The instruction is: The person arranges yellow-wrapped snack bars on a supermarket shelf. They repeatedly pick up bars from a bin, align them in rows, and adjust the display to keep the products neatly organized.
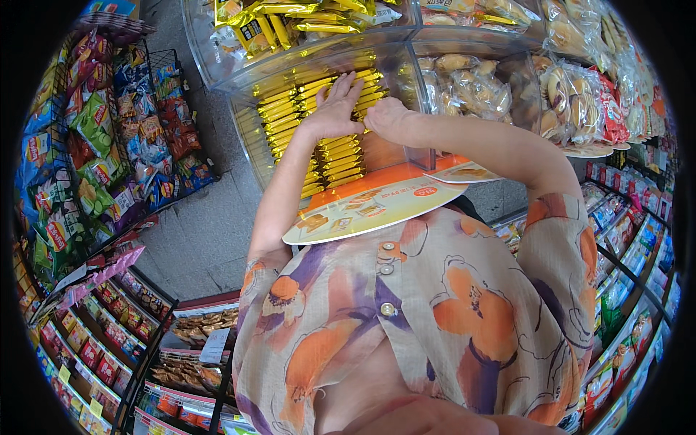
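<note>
Gold-wrapped snack packets (341,157) stand in close rows inside a clear plastic bin (239,117) before me. Over the middle and right rows, my left hand (336,111) lies with its fingers spread, touching the packets. Just right of it, my right hand (387,120) is curled at the end of the right-hand row, its fingertips against the wrappers; whether it grips a packet is hidden. An oval printed sign (375,209) is fixed at the bin's front edge, close to my shirt. Part of the bin's orange floor (389,152) shows right of the rows.
Behind is another bin of loose gold packets (321,19). Bins of bagged bread (478,87) adjoin on the right, parted by clear walls. Wire racks of crisp bags (98,130) stand left across the grey floor (201,228). Stocked shelves (625,261) are at lower right.
</note>
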### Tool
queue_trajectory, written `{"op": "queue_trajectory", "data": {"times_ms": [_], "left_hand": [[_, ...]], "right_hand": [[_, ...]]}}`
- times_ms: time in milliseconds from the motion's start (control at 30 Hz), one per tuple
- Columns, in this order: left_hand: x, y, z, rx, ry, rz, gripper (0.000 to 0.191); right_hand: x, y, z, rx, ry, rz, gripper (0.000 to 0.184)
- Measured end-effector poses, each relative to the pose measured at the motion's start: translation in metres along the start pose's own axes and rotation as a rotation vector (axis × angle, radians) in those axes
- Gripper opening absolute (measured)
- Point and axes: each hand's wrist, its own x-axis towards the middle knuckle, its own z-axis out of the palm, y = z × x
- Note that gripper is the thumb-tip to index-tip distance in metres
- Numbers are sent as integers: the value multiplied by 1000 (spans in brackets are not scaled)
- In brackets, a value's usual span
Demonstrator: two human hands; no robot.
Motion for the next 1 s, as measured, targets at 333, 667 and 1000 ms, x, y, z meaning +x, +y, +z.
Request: {"op": "queue_trajectory", "data": {"times_ms": [333, 667, 1000], "left_hand": [[1, 27, 36, 222, 144, -109, 128], [-1, 38, 33, 286, 136, -131, 134], [-2, 41, 49, 381, 220, -113, 127]], "right_hand": [[-6, -20, 2, -189, -74, 82, 15], [-6, -42, 1, -458, -587, -26, 52], [-29, -32, -38, -392, -680, 17, 80]]}}
